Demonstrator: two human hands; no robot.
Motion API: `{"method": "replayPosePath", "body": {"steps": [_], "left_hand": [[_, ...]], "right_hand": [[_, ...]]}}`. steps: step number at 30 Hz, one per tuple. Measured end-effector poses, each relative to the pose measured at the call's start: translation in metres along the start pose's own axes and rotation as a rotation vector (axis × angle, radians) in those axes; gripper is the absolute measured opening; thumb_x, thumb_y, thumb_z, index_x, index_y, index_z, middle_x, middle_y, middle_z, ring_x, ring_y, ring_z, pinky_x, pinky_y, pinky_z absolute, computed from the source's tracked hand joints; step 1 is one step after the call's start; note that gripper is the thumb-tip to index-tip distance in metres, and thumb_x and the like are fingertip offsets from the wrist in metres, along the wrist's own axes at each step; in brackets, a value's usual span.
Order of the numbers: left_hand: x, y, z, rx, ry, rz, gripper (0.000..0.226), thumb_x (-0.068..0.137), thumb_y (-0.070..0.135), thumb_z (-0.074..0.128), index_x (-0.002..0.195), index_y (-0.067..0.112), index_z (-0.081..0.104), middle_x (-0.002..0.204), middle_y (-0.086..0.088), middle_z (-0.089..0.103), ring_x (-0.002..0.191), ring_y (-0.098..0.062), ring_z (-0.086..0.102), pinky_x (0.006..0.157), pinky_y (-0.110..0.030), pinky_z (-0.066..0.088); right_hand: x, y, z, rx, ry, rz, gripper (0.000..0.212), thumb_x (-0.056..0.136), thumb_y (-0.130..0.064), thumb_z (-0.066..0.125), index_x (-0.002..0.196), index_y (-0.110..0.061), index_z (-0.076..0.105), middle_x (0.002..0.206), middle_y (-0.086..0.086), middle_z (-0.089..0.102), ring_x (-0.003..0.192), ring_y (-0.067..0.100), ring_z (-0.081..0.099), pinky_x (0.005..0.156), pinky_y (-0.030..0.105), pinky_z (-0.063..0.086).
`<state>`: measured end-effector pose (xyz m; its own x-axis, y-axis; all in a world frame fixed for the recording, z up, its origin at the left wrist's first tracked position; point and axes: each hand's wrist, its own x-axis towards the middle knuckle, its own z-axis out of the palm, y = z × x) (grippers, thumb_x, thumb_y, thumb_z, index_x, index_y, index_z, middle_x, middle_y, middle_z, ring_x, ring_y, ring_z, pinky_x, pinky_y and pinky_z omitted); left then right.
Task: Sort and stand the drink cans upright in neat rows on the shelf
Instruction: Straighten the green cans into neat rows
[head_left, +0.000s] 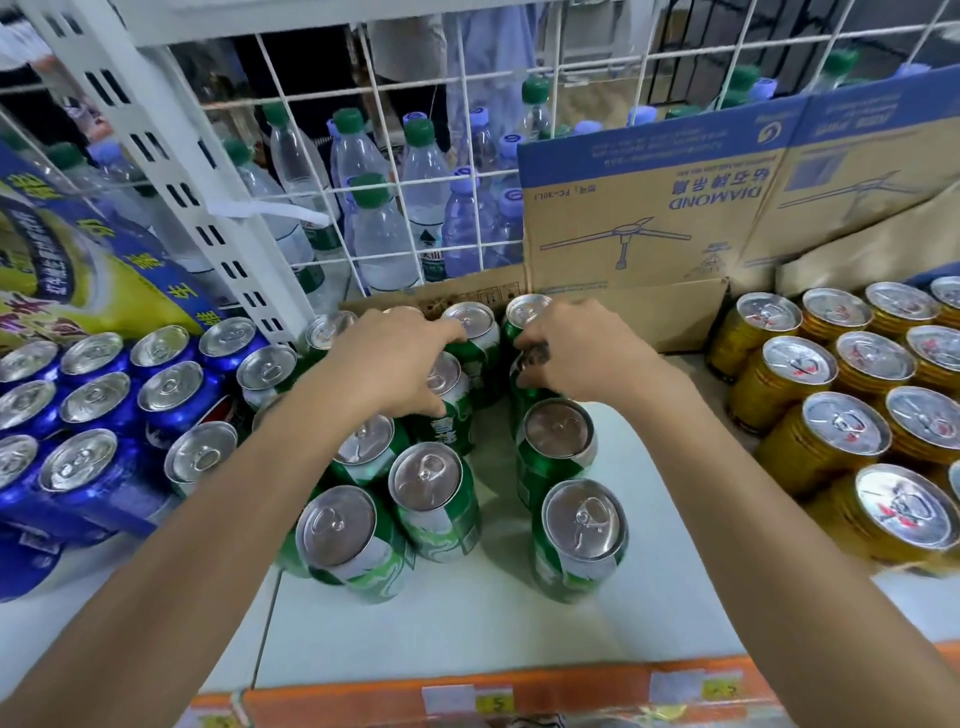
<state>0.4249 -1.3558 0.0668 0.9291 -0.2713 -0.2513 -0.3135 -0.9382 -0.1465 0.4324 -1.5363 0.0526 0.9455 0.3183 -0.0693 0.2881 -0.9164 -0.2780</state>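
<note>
- Left hand (395, 358): fingers (436, 330) curled round a green can (447, 376), 12 o'clock on the shelf (467, 634).
- Right hand (582, 353): fingers (530, 343) grip the neighbouring can (519, 384).
- Risk, in my judgement: the cans are packed tightly, so a tilted lift or a dragging wrist could topple those beside them.
- My count: at least ten green cans (426, 475); nine blue cans (171, 387) at 9 o'clock; at least ten gold cans (847, 423) at 3 o'clock.
</note>
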Motion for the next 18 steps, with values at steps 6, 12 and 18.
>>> {"method": "replayPosePath", "body": {"steps": [6,12,18], "left_hand": [[-0.001,0.002,-0.008,-0.037,0.014,0.038,0.067,0.073,0.049,0.076,0.133,0.036,0.049,0.129,0.003,0.056,0.119,-0.023,0.049,0.091,-0.035,0.038],[0.011,0.018,-0.007,-0.061,0.059,0.063,0.066,0.07,0.054,0.075,0.129,0.034,0.054,0.117,0.0,0.062,0.108,-0.028,0.054,0.089,-0.039,0.046],[0.012,0.021,-0.005,-0.025,0.084,0.075,0.061,0.072,0.054,0.073,0.125,0.03,0.055,0.114,-0.003,0.063,0.105,-0.029,0.056,0.085,-0.04,0.048]], "right_hand": [[0.004,0.002,-0.002,-0.003,-0.03,0.015,0.043,0.079,-0.038,0.073,0.116,-0.019,0.062,0.111,0.008,0.062,0.101,0.031,0.056,0.074,0.034,0.046],[0.001,0.003,0.0,0.011,0.012,0.012,0.043,0.078,-0.037,0.074,0.114,-0.018,0.061,0.106,0.009,0.061,0.099,0.033,0.056,0.073,0.035,0.045],[0.0,0.003,0.001,-0.004,0.027,-0.006,0.042,0.079,-0.036,0.073,0.115,-0.018,0.059,0.107,0.009,0.061,0.1,0.033,0.056,0.071,0.035,0.044]]}}
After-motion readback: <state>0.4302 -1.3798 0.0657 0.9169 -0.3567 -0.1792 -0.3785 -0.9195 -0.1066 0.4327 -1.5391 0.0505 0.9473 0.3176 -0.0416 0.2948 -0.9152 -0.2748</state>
